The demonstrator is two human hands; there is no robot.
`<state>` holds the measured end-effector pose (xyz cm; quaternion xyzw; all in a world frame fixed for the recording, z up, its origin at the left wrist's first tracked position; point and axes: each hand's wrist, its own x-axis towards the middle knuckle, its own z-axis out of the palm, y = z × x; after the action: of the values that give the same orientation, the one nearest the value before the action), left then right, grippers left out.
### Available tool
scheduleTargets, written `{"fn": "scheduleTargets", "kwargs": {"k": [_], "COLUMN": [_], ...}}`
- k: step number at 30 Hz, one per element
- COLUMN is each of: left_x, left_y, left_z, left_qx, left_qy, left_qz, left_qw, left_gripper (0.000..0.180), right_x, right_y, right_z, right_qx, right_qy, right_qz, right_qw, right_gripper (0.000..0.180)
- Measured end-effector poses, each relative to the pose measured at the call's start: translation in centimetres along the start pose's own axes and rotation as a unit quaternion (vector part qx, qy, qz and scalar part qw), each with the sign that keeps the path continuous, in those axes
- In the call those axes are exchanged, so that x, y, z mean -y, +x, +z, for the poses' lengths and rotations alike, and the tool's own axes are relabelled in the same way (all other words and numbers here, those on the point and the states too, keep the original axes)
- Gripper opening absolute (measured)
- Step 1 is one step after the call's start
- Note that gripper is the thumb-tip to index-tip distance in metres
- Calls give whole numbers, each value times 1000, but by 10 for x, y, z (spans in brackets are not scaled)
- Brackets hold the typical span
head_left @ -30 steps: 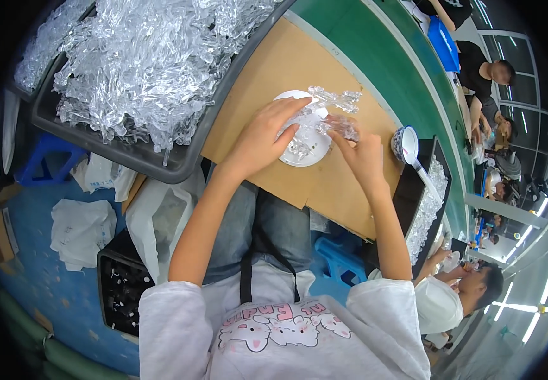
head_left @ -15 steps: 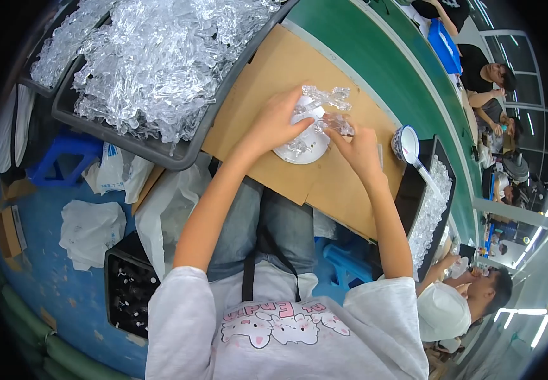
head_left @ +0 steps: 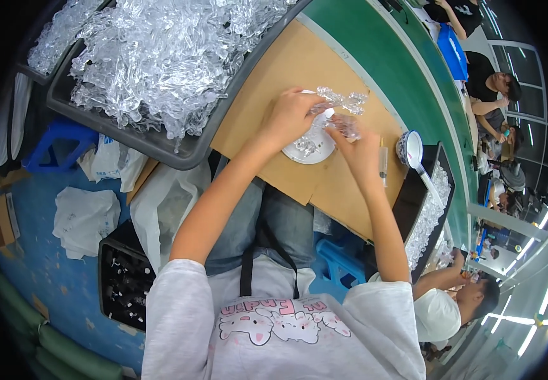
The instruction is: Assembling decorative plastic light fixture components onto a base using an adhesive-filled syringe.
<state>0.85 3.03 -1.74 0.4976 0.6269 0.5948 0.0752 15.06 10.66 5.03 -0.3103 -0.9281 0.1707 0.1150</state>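
Over a round white plate (head_left: 294, 152) my left hand (head_left: 291, 115) pinches a clear plastic piece (head_left: 347, 99) with several knobbly branches. My right hand (head_left: 360, 152) holds another clear plastic piece (head_left: 348, 128) between thumb and fingers, close beside the first. Whether the two pieces touch is too small to tell. Small clear bits (head_left: 312, 147) lie on the plate below. The plate rests on a brown cardboard sheet (head_left: 274, 69), its far part hidden by my hands.
A large dark tray (head_left: 179, 155) heaped with clear plastic parts stands at left. On the right are a slim syringe-like tube (head_left: 383, 166), a patterned bowl (head_left: 403, 149) with a white spoon (head_left: 427, 180), and a black tray (head_left: 407, 199) of clear bits. Co-workers sit at right.
My left hand's fingers have closed in on the branched clear piece, and its thumb has come off the plate. The whole view has shifted slightly.
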Motion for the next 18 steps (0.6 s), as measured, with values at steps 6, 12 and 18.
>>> {"fn": "scheduleTargets", "kwargs": {"k": [6,12,18], "left_x": [-6,-5,31], "left_y": [-1,9,-6], "left_z": [-5,1,-1], "left_qx": [9,52,39], "left_qy": [2,9,-37], "left_qz": [-47,-31,-110], "left_qw": [999,998,992], "left_gripper": [16,18,23], "right_x": [0,-10,-13], "right_y": [8,9,-25], "right_z": [0,-5,-13], "right_qx": [16,-6,-89], "right_qy": [54,61,99], "right_qz": [-35,-18,-1], "right_qw": [998,998,991], "right_gripper": [26,28,22]}}
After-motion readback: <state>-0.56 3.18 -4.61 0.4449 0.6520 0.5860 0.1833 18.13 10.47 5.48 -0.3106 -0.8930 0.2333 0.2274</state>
